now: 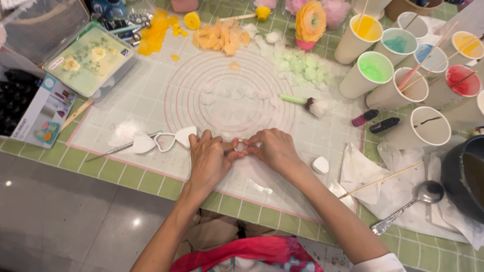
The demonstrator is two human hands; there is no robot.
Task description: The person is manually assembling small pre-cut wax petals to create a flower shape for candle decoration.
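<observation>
A small white petal piece was pinched between the fingertips of both hands, left hand and right hand, each grip clenched on it, low on the silicone mat at about 6 o'clock of its printed rings. The piece was mostly hidden by the fingers, so its shape could not be told.

At 9 o'clock of the left hand, just beside it, heart-shaped cutters and a thin metal tool were laid. At 4 o'clock of the right hand a small white heart piece was seen. At 1 o'clock a fluffy brush with green handle was laid.

Farther out at 12 o'clock, orange petals and pale green petals were piled. At 2 o'clock, paper cups of coloured powder were grouped on the green-checked tabletop. At 4 o'clock a metal spoon was laid on white paper.
</observation>
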